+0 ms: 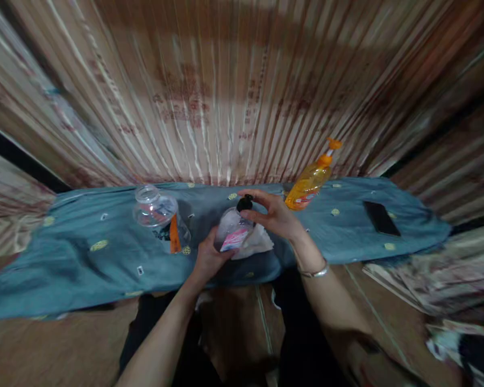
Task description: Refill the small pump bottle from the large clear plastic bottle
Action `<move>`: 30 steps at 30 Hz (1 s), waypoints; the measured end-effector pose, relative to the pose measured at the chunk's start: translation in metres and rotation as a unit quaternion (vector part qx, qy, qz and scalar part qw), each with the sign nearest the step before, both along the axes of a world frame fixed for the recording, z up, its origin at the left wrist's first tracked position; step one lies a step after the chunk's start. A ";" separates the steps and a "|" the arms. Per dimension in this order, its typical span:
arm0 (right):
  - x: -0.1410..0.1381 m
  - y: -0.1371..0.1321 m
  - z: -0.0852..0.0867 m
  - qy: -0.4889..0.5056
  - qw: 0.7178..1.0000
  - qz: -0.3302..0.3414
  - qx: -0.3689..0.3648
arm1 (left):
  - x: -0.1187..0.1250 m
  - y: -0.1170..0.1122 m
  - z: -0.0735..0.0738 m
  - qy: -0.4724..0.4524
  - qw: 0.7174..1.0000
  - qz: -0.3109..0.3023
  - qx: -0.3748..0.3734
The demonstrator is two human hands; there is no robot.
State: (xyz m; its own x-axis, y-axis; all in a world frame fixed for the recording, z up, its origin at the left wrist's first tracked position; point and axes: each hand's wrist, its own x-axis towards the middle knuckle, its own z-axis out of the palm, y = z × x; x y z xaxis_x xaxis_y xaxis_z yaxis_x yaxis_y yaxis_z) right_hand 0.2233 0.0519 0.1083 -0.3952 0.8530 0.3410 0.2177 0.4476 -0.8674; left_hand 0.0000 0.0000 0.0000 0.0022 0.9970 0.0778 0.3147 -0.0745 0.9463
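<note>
blue cloth (113,279) kinda rumpling over the bench | stripy sheeting (226,107) hanging behind, brown floor (76,344) showing below | left hand (210,257) curling fingers round a clear bottle (234,236) mid-bench, right hand (274,214) pinching its black cap (245,202) | jar (157,212) standing left, orange bottle (308,185) standing right

Bare left hand (212,255) masks the 7 o'clock side of the clear plastic container (248,231); print on its pink-and-white label (234,239) too blurred to read. Reddish print on the beige pleated curtain (226,97), 12 o'clock, illegible too. Black-and-white soft-looking heap (478,349), 4 o'clock, cut by right edge, contents unclear.
</note>
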 end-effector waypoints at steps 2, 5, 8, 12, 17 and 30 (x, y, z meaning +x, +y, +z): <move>-0.001 -0.002 0.001 0.012 1.000 0.002 0.000 | -0.001 0.001 0.000 0.001 1.000 0.002 0.001; -0.003 -0.003 0.001 0.017 0.999 -0.027 0.010 | -0.001 0.002 -0.001 0.001 1.000 0.006 0.002; -0.006 -0.004 -0.001 0.012 0.997 -0.075 0.022 | -0.001 0.002 0.000 0.002 1.000 0.008 0.004; -0.008 -0.004 0.000 0.020 0.999 -0.045 0.008 | -0.001 0.002 0.001 0.004 1.000 0.006 0.006; -0.008 -0.005 0.002 0.036 0.999 -0.009 -0.003 | -0.001 0.002 0.001 0.002 1.000 0.008 0.010; -0.011 -0.007 0.005 0.059 0.998 -0.008 -0.010 | -0.002 0.002 -0.001 -0.007 1.000 0.008 0.013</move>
